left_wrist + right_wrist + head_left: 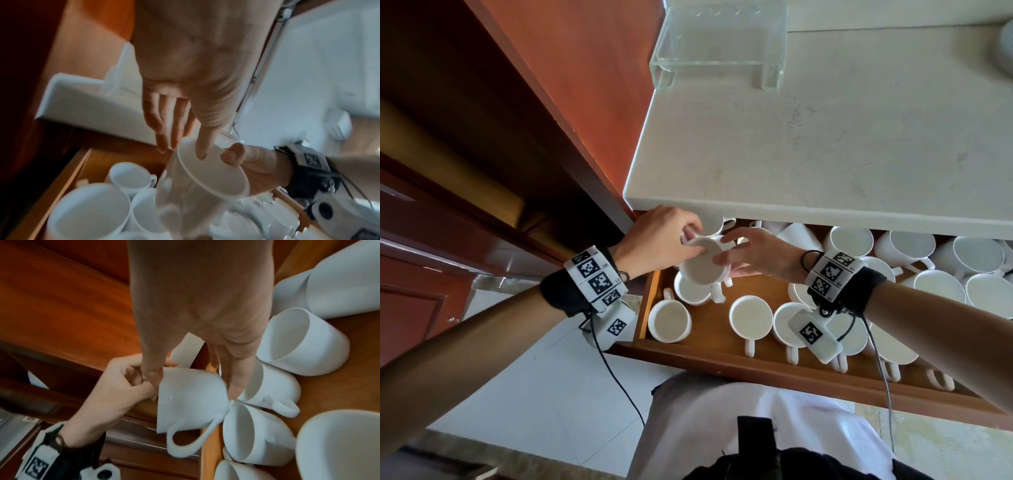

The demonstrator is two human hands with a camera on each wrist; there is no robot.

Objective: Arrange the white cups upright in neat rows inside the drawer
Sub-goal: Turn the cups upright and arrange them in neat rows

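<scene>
A white cup (703, 265) (211, 172) (189, 400) hangs tilted over the far left corner of the open wooden drawer (756, 365), held by both hands. My left hand (688, 240) (183, 149) pinches its rim, thumb inside and fingers outside. My right hand (726, 255) (193, 379) grips the cup's body between thumb and fingers. Its handle (185, 439) points down and towards me. Below it stand upright cups (669, 320) (751, 317) near the drawer's front. More cups lie tipped on their sides at the back right (904, 245).
A pale stone countertop (825, 120) overhangs the back of the drawer, with a clear stand (719, 44) on it. A reddish wooden cabinet side (558, 85) rises close on the left. A patch of bare drawer floor (760, 284) shows under my right hand.
</scene>
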